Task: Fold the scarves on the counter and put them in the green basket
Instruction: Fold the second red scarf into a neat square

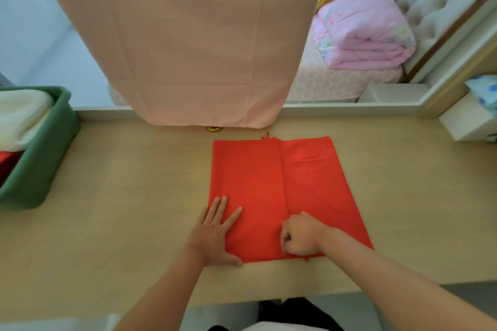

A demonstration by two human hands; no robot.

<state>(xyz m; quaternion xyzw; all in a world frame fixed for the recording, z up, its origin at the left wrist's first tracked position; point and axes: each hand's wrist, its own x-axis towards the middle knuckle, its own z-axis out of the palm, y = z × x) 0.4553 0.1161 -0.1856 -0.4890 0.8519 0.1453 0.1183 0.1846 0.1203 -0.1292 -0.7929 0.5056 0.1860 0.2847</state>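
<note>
Far left, the green basket [40, 166] sits on the counter [121, 196], holding a cream folded cloth [21, 115] and a bit of dark red fabric [6, 164]. Moving across, a pink sheet [188, 35] hangs down to the counter's back edge. Centre stage, 1 red scarf [282, 183] lies flat on the counter, folded, with a crease running down its middle. The left hand [215, 234] presses flat on its near-left corner, fingers spread and straight. The right hand [301, 236] is clenched at the near edge, fingers curled and pinching the scarf. Off right, a pink quilt [363, 29] rests on the bed [336, 80].
</note>
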